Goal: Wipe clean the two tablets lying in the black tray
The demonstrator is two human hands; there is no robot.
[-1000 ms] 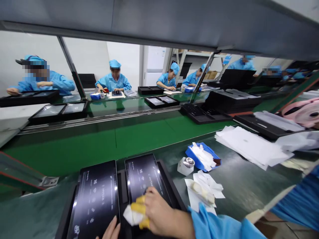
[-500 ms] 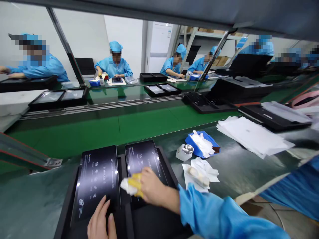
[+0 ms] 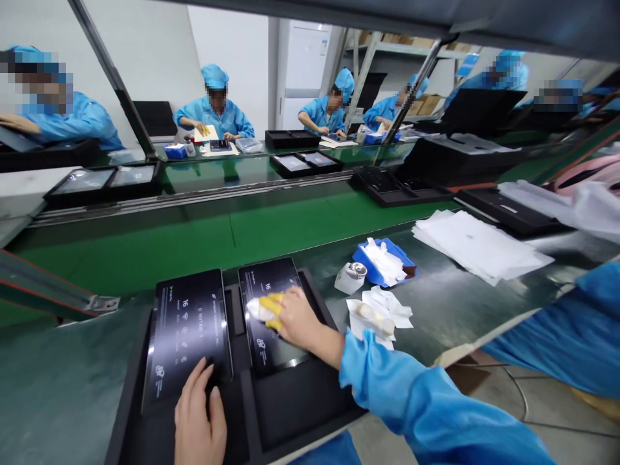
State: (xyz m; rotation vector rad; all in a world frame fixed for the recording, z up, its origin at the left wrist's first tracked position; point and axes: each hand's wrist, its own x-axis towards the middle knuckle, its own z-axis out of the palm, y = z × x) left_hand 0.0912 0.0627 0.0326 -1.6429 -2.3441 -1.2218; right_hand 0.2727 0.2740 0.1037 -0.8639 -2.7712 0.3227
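Yellow finger cots on your right hand (image 3: pixel 295 316) pin a folded white cloth (image 3: pixel 258 309) to the right-hand tablet (image 3: pixel 271 310), and since a second ago that cloth has travelled up the glass — from the near end of the screen to about its middle. The wipe has worked its way away from you, so the lower part of that screen looks covered and the far part does not.

Your right hand lies low and flat, fingers pressed together on the cloth, wrist and blue sleeve (image 3: pixel 411 400) stretching in from the lower right. Your left hand (image 3: pixel 198 420) has come further into view — it now rests palm down, fingers loosely spread, on the near end of the left-hand tablet (image 3: pixel 186 329), gripping nothing.

Both tablets sit side by side in the black tray (image 3: pixel 290 413) on the dark bench mat just in front of you. To the right lie loose white wipes (image 3: pixel 378 316), a small white dispenser bottle (image 3: pixel 349 278) and a blue bin (image 3: pixel 382 261).
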